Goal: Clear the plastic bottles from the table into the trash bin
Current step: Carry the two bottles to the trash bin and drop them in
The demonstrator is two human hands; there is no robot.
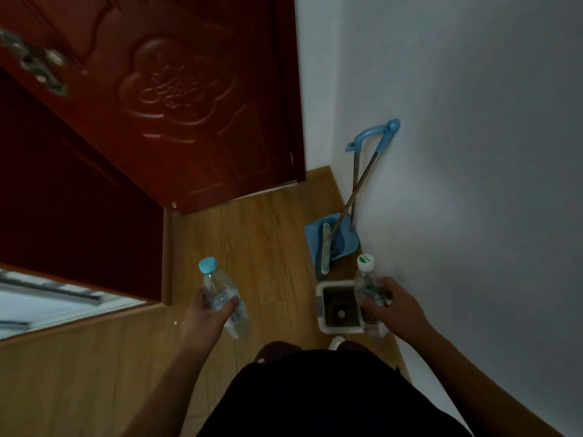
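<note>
Two bottles in hand, none binned yet: right hand [391,305] grips one bottle [367,287] right over the bin [321,310], left hand [205,313] grips another [220,293] off to the side.

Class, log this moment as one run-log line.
left hand: grips blue-capped clear plastic bottle | right hand: grips white-capped clear plastic bottle above white square trash bin

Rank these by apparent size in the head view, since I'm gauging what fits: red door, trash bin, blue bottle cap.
1. Red door, by far the largest.
2. Trash bin.
3. Blue bottle cap, smallest, though nearer the camera.
</note>
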